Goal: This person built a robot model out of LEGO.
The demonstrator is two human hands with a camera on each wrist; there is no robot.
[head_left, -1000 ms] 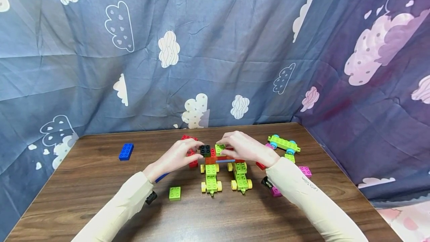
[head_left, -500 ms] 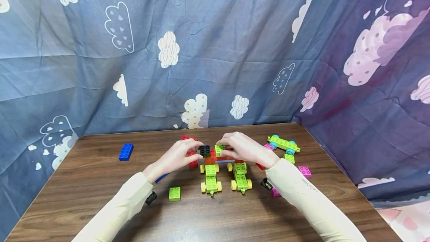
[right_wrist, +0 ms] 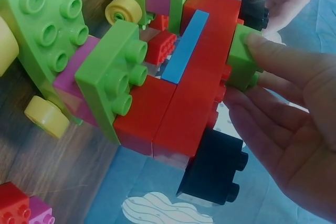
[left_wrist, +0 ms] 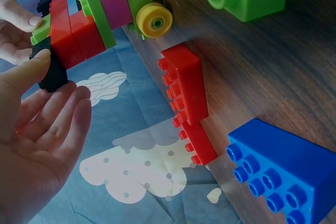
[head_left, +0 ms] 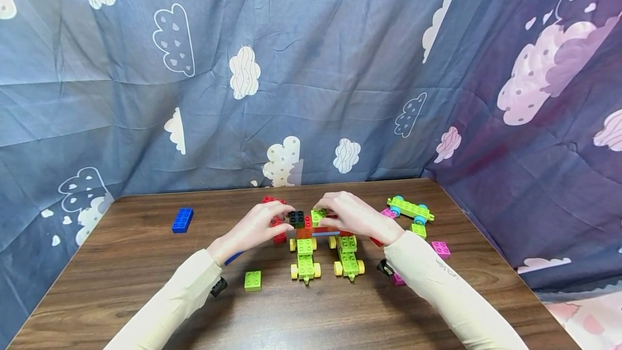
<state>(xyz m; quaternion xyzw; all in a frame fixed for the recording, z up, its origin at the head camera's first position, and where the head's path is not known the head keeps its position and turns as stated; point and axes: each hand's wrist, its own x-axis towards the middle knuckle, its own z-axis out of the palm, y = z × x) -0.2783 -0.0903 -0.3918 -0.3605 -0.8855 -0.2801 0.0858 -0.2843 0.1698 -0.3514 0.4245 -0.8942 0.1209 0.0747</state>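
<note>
Left hand point(head_left: 252, 227): fingers pinch the small black plastic brick point(head_left: 297, 219) atop the red brick build point(head_left: 316, 229) at mid-desk. Right hand point(head_left: 357, 215): fingers pinch the small lime-green plastic brick point(head_left: 318, 215) beside it. Both grips unchanged over the last second; pieces seemingly being pressed home.

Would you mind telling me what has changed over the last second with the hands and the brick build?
Nothing visibly changed: the left hand still touches the black brick, the right hand still presses the small green brick, and the loose blue brick lies where it was.
</note>
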